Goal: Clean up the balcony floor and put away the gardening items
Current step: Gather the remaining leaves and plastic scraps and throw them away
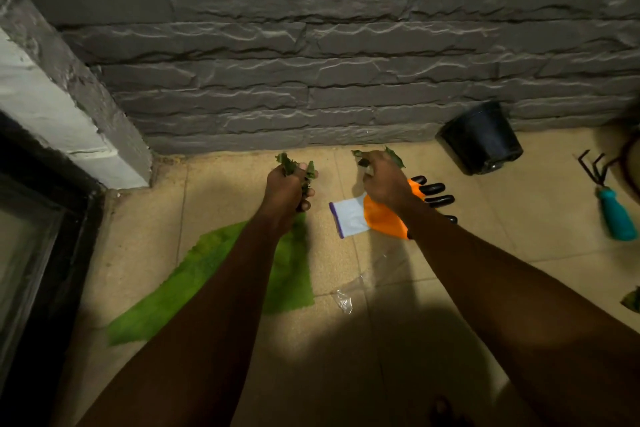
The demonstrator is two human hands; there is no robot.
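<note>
Beneath the right hand (384, 184), clenched on leaves (394, 157) like the left hand (285, 189), the glove (381, 215) lies crosswise, cuff leftward.

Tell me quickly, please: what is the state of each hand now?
Left hand: closed, gripping green leaves.
Right hand: closed, gripping more leaves.

The right hand (384, 180) and wrist cover part of the orange glove (384, 218) and its black claws; the left arm (239, 274) hides the middle of the green cloth (204, 274). Curled fingers (305, 206) conceal most of the leaves (288, 165) held. A leaf (632, 300) and a dark curved rim (627, 173) run off the right edge
</note>
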